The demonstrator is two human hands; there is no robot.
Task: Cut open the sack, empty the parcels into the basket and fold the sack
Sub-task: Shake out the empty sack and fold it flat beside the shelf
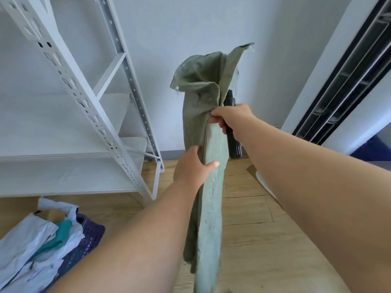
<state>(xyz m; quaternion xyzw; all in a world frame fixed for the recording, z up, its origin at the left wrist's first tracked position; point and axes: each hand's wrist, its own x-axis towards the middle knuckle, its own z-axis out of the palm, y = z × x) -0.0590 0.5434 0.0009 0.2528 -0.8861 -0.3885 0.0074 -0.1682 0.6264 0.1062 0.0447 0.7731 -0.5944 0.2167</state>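
Note:
A limp grey-green woven sack (208, 144) hangs upright in the middle of the view, gathered into a narrow strip with its cut mouth flopping open at the top. My right hand (230, 118) pinches the sack near its upper part and also holds a black cutter (232, 142) against the palm. My left hand (193, 167) grips the sack a little lower, thumb across the front. At the bottom left a purple perforated basket (91, 235) holds several white and teal parcels (36, 240).
A white metal shelving rack (88, 106) stands at the left, its leg close to the basket. The floor is wood planks (249, 210). A white wall lies behind the sack; a dark-framed window or door track (347, 81) runs at the right.

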